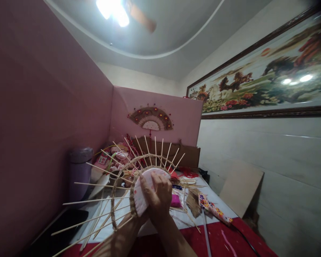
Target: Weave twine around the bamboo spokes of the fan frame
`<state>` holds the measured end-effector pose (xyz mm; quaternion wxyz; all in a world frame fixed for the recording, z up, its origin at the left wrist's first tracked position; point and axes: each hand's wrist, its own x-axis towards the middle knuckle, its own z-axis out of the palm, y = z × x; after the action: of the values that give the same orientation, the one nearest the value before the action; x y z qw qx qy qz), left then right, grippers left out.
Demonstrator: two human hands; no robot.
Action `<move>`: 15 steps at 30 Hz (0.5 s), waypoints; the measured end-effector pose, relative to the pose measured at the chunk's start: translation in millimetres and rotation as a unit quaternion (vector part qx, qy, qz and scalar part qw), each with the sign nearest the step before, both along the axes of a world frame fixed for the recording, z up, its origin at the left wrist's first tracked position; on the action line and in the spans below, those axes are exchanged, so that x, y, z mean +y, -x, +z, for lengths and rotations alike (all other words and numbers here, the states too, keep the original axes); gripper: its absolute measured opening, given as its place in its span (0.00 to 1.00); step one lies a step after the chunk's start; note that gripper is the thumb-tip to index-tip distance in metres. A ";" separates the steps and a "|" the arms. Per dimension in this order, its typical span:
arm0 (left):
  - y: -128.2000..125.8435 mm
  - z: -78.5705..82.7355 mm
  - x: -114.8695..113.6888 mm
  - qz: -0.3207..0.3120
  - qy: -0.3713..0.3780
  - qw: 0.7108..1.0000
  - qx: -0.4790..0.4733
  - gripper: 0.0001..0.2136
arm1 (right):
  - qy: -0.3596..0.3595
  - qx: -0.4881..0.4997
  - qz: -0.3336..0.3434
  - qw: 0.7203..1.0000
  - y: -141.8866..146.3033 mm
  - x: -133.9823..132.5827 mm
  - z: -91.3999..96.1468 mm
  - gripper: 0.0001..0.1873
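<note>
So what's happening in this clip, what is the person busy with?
A person holds up a half-made fan frame, thin wooden sticks radiating out with braided cord woven across them. The right hand presses on a white paper plate at its centre; the left hand is hidden behind the frame, only the forearm shows. Below, the table carries craft scraps and a flower-patterned paper piece. A finished fan hangs on the pink partition.
</note>
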<state>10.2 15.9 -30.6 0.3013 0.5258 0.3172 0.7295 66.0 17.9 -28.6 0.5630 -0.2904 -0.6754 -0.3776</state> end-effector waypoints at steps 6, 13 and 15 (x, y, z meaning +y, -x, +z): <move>-9.7 7.2 -12.0 0.063 -0.011 0.996 0.069 0.10 | -0.010 0.002 0.015 1.000 1.2 -3.7 2.8 0.21; 0.0 6.6 -7.4 0.024 0.023 0.999 -0.012 0.08 | -0.002 -0.006 0.022 1.000 1.0 -2.5 -2.0 0.23; -0.5 8.0 -5.1 -0.017 0.050 0.996 -0.067 0.07 | -0.004 -0.004 0.021 1.000 0.8 -2.1 -2.5 0.23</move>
<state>10.7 10.8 -22.7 0.3603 0.4649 0.3238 0.7411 65.2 15.7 -31.1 0.5690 -0.2729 -0.6821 -0.3695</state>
